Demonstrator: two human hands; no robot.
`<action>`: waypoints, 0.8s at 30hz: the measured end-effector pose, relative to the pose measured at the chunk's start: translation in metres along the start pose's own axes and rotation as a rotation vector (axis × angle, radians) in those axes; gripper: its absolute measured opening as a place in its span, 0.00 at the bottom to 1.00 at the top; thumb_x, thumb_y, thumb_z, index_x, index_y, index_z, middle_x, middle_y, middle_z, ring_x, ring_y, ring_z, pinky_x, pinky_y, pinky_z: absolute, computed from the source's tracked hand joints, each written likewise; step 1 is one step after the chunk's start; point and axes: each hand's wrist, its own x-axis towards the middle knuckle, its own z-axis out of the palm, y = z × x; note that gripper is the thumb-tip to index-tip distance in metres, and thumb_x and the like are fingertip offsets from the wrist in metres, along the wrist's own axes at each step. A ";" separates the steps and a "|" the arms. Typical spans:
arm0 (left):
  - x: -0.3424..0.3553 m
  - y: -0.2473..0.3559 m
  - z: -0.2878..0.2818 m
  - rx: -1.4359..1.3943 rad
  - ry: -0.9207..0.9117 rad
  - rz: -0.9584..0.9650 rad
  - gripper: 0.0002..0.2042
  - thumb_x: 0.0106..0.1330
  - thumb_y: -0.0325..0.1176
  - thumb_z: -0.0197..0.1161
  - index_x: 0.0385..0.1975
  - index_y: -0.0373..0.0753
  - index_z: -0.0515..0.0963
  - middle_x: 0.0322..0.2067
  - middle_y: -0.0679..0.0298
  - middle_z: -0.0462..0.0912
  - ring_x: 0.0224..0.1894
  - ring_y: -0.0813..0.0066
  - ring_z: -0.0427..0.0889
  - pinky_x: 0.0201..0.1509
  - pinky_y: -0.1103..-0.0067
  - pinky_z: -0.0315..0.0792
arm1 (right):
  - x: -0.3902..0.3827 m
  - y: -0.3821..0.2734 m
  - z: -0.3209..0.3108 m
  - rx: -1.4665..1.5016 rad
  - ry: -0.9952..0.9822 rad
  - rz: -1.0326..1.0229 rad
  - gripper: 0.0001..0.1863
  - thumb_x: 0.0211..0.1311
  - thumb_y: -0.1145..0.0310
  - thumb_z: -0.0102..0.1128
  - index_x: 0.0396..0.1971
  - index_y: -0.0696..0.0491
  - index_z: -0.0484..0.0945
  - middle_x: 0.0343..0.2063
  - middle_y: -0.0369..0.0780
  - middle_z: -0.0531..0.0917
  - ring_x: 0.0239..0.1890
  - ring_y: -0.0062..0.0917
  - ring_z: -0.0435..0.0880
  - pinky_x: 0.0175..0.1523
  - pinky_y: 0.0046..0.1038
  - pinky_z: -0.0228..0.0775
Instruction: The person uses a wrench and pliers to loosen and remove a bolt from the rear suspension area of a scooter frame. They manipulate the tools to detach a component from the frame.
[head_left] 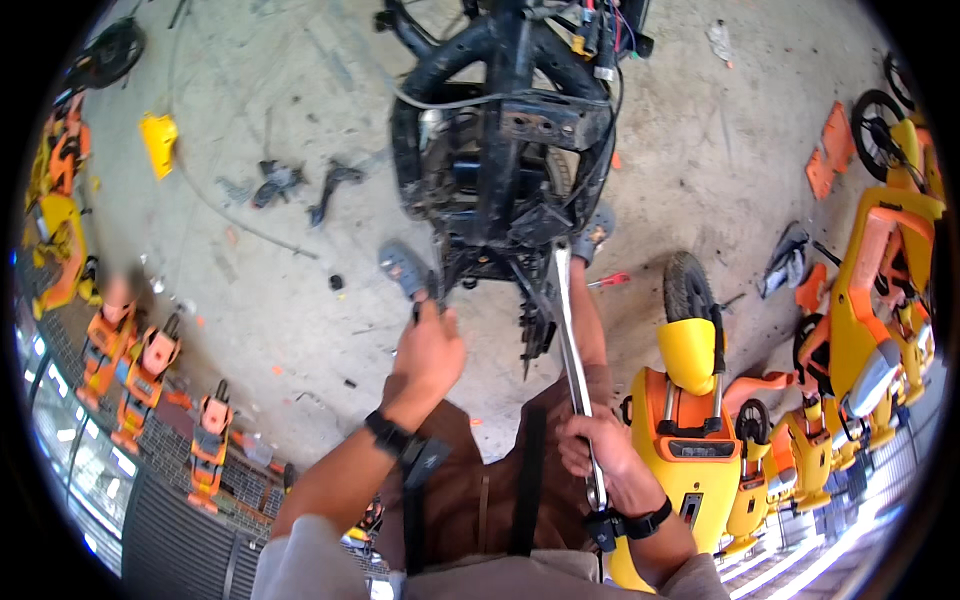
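My right hand (pixel 597 447) is wrapped round the lower end of a long silver wrench (pixel 571 345). The wrench's far end reaches up to the right side of a black metal vehicle frame (pixel 500 200), which stands on the floor in front of me. My left hand (pixel 432 350) is closed at the near left corner of the frame, its fingertips by a dark part; what they grip, I cannot make out. A toothed black piece (pixel 535 330) hangs from the frame between my hands. Cables (pixel 610 45) and a grey hose run over the frame's top.
Yellow and orange scooter-like vehicles stand at the right, the nearest yellow body (pixel 690 470) beside my right arm. A red-handled screwdriver (pixel 612 280) lies right of the frame. Dark brackets (pixel 333 187) and a yellow panel (pixel 159 145) lie left. Several orange units (pixel 212 440) stand lower left.
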 end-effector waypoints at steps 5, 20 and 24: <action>0.006 0.022 -0.025 -0.128 0.094 -0.032 0.15 0.71 0.37 0.48 0.44 0.30 0.70 0.31 0.35 0.76 0.40 0.32 0.73 0.38 0.54 0.68 | -0.003 -0.012 -0.019 0.073 0.011 -0.064 0.10 0.57 0.74 0.50 0.17 0.51 0.65 0.08 0.30 0.60 0.07 0.16 0.59 0.11 0.21 0.50; -0.005 0.019 -0.052 -0.056 -0.186 -0.144 0.14 0.70 0.38 0.49 0.39 0.31 0.73 0.46 0.41 0.70 0.46 0.40 0.73 0.49 0.57 0.70 | -0.006 0.005 0.014 0.024 0.104 -0.004 0.12 0.56 0.75 0.48 0.15 0.50 0.62 0.07 0.32 0.60 0.06 0.18 0.57 0.12 0.21 0.51; -0.007 0.026 -0.055 -0.052 -0.150 -0.150 0.15 0.70 0.39 0.48 0.40 0.30 0.72 0.44 0.39 0.71 0.45 0.38 0.73 0.48 0.55 0.69 | -0.004 0.006 0.012 0.053 0.084 -0.019 0.09 0.56 0.76 0.49 0.19 0.50 0.63 0.08 0.32 0.60 0.06 0.19 0.57 0.12 0.23 0.50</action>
